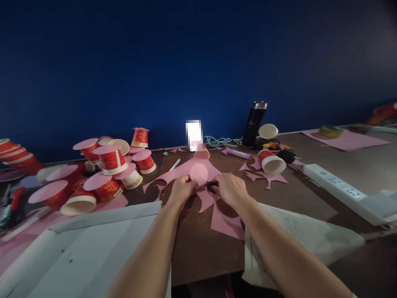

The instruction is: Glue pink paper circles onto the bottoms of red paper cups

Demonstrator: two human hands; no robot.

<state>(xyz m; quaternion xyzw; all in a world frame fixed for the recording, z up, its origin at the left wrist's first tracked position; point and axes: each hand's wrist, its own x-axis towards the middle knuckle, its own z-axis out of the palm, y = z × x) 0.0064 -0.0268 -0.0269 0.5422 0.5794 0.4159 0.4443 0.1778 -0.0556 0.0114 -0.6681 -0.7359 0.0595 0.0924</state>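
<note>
Pink paper disc (199, 174) stood above the middle of the brown table (201, 252), between the two hands and just in front of a paper cup (202, 154). The left hand (180, 189) pinched its lower left edge between thumb and fingers. The right hand (231, 188) had its fingers closed round what looked like black-handled scissors (212, 187), close by the disc's lower right edge; whether the blades were parted was too small to tell.

The step looked like trimming the round outline, which seemed nearly even. Good work here probably called for a light pinch, close enough to the cut to stop the paper bending but with the fingertips clear of the blades. Turning the disc into the scissors, rather than swinging the right wrist, would likely have given a smoother curve. The pink offcut (228, 223) below the hands could have snagged, so clearing it seemed wise. Discs on the upturned red paper cups (113, 164) offered a guide for size.
</note>
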